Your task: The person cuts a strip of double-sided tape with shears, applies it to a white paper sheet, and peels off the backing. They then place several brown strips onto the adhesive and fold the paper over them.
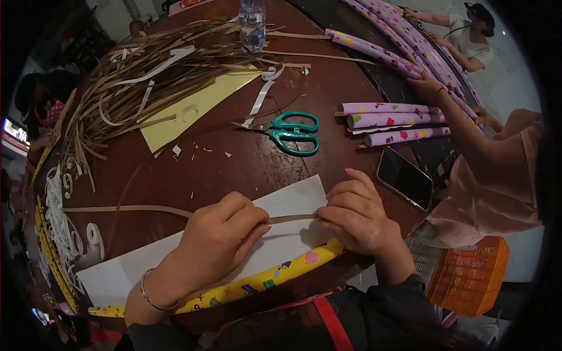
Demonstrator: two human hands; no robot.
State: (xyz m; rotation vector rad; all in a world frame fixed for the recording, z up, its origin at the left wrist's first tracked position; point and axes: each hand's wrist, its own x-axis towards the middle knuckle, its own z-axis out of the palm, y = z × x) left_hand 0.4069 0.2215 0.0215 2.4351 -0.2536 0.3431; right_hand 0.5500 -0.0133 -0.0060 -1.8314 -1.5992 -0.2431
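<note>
A thin brown strip (pixel 290 219) runs between my two hands, over a white sheet (pixel 293 200). My left hand (pixel 225 228) pinches it, and a paler length of strip trails off to the left. The strip's right end is in the pinched fingers of my right hand (pixel 357 213). Below my hands a yellow patterned roll (pixel 257 285) lies along the sheet's near edge, partly behind my left wrist. Green-handled scissors (pixel 294 133) lie beyond my hands, blades pointing left.
Brown strips (pixel 158 76) are heaped at the back left, over yellow paper (pixel 193 108). A bottle (pixel 252 26) stands behind. Pink rolls (pixel 398 111), a phone (pixel 405 177) and a co-worker's arm (pixel 462 117) are at right, an orange basket (pixel 468 274) below. White strips (pixel 57 216) lie left.
</note>
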